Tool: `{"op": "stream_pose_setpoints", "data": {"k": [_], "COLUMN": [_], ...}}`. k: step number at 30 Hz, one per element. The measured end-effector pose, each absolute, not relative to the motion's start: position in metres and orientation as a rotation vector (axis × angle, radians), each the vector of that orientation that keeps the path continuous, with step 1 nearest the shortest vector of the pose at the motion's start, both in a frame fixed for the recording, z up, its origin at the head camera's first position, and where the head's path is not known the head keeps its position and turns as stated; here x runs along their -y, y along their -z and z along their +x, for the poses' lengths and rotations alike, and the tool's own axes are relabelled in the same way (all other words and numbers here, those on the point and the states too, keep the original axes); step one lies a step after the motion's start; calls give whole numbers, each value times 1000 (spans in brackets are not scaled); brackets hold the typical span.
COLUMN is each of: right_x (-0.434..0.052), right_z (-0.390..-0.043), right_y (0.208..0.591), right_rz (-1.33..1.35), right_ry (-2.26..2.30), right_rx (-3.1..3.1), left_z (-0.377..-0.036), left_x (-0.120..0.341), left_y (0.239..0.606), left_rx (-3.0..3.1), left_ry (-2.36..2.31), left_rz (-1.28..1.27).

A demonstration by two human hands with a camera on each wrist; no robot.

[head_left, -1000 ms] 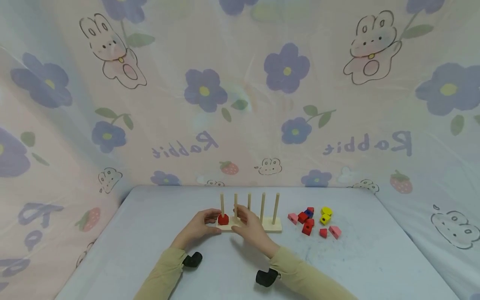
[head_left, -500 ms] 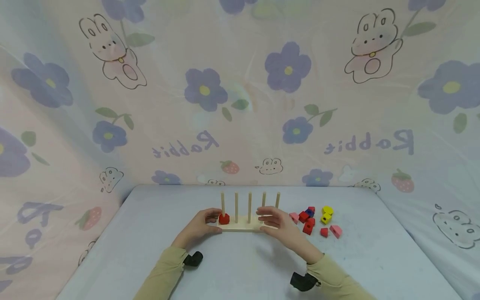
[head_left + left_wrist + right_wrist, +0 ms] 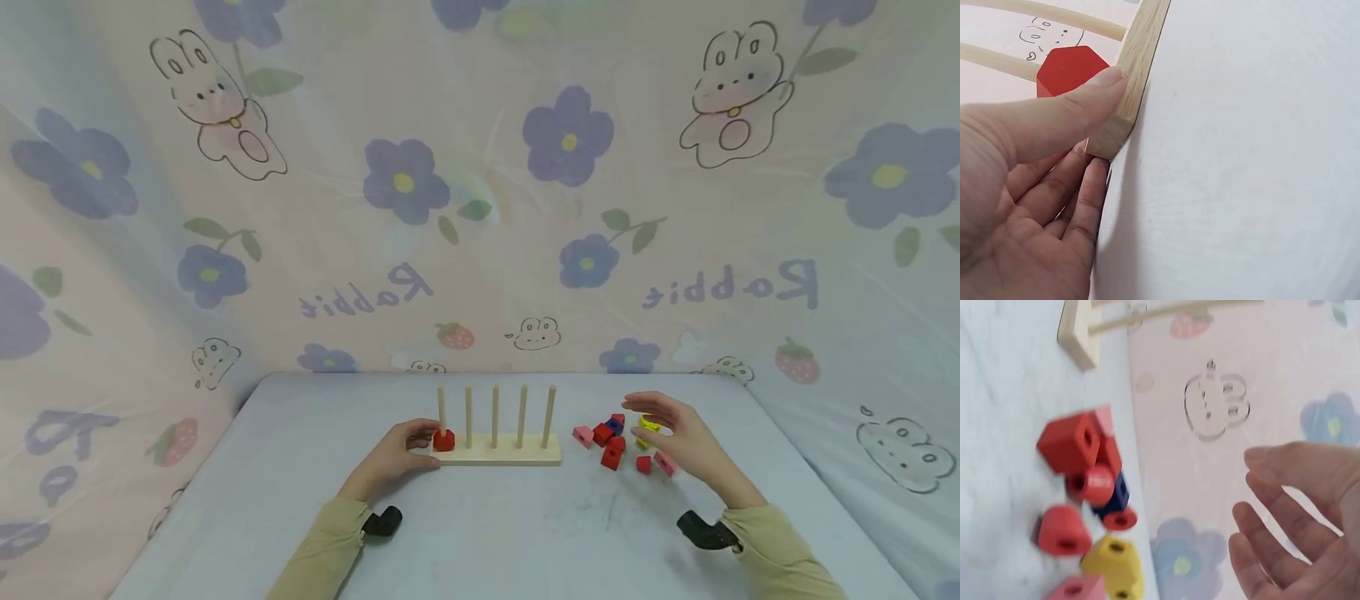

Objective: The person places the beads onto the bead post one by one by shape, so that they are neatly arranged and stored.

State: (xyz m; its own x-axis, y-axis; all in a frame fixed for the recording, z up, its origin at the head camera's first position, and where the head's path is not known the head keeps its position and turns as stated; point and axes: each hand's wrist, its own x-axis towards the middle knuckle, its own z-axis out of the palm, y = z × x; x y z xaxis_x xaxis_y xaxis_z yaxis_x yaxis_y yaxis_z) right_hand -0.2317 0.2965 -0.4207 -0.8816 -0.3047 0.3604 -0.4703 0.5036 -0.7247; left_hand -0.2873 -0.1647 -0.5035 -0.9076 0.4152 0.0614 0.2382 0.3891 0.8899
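One left hand (image 3: 395, 450) grips the left end of the pegboard (image 3: 495, 458); one right hand (image 3: 684, 429), fingers parted, holds nothing, near the yellow blocks (image 3: 1110, 565); we find the pegboard lengthwise left to right, loose blocks (image 3: 610, 458) beyond its right end, nearer the right hand.

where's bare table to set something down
Free: table in front of the rack, between the sleeves, and behind the rack, up to the cloth. Crowded: right of the rack, where blocks bunch by the right hand; the left hand grips the rack's left end.
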Motion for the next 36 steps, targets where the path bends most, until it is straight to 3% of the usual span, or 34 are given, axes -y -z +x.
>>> {"op": "stream_pose_setpoints", "data": {"k": [12, 36], "right_x": [-346, -342], "right_z": [-243, -262], "right_y": [454, 470], "right_rz": [568, 456], "right_ry": [-1289, -1138], "right_rx": [2688, 2846], "left_z": [-270, -286], "left_x": [157, 161], "left_y": [482, 508], "left_rx": [-2441, -2503], "left_ry": [-1609, -1569], "left_rz": [608, 601]}}
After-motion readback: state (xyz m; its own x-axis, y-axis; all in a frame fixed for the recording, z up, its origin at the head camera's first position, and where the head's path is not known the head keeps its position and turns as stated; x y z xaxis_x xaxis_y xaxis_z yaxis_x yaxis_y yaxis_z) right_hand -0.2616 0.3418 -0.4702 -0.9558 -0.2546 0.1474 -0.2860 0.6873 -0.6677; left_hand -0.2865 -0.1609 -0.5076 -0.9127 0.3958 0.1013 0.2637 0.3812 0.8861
